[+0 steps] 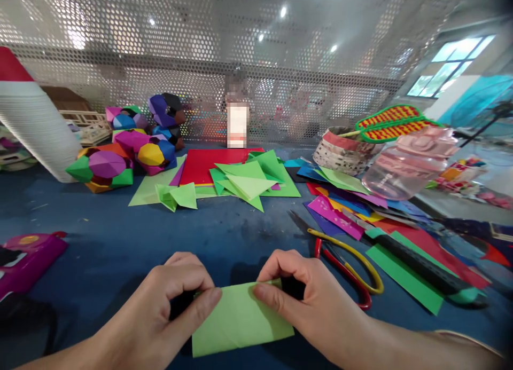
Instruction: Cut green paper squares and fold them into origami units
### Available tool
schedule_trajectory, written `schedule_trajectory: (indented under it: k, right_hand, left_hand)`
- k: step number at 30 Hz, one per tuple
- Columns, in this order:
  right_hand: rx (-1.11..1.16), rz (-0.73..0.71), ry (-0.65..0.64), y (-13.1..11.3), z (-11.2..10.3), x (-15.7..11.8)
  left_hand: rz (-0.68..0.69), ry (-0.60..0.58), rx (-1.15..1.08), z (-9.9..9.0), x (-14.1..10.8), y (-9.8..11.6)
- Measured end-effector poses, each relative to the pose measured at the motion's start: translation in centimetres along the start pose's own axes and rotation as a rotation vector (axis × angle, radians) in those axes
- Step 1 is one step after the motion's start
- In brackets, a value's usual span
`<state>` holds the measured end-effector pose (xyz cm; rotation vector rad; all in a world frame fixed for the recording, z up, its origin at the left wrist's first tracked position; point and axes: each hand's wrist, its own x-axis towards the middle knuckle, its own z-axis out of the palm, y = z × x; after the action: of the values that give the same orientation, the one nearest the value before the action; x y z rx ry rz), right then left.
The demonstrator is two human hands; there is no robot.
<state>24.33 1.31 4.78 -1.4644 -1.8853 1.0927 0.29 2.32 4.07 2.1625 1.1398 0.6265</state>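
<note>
A light green folded paper (240, 322) is held low at the front, between my two hands. My left hand (176, 295) pinches its upper left corner between thumb and fingers. At its upper right edge, my right hand (304, 300) grips it the same way, thumb on the near face. The paper's lower edge hangs free. Beyond it, light green folded pieces (244, 180) lie in a heap beside a red sheet (200, 164), and one small folded green piece (176, 196) sits to their left.
Scissors (348, 268) and a cutter (417, 260) lie right of my right hand, near coloured papers (340, 215). Farther back stand a pink bottle (409, 164) and a woven basket (340, 151). Coloured paper shapes (106, 164), stacked cups (36, 119) and a purple tool (32, 258) are left.
</note>
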Motion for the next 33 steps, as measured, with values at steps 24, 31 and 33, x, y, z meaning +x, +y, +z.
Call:
schedule_trajectory:
  k: [24,31,33]
  right_hand:
    - [-0.295,-0.288,-0.01,0.49,0.74,0.39]
    - [-0.338,-0.315,-0.025,0.66,0.81,0.07]
    - [-0.346,-0.326,-0.024,0.7,0.83,0.11]
  left_hand:
    - [0.202,0.064,0.401,0.53,-0.08,0.08]
    - [0.444,0.203,0.604,0.65,-0.11,0.23]
    - [0.57,0.055,0.576,0.6,-0.12,0.49]
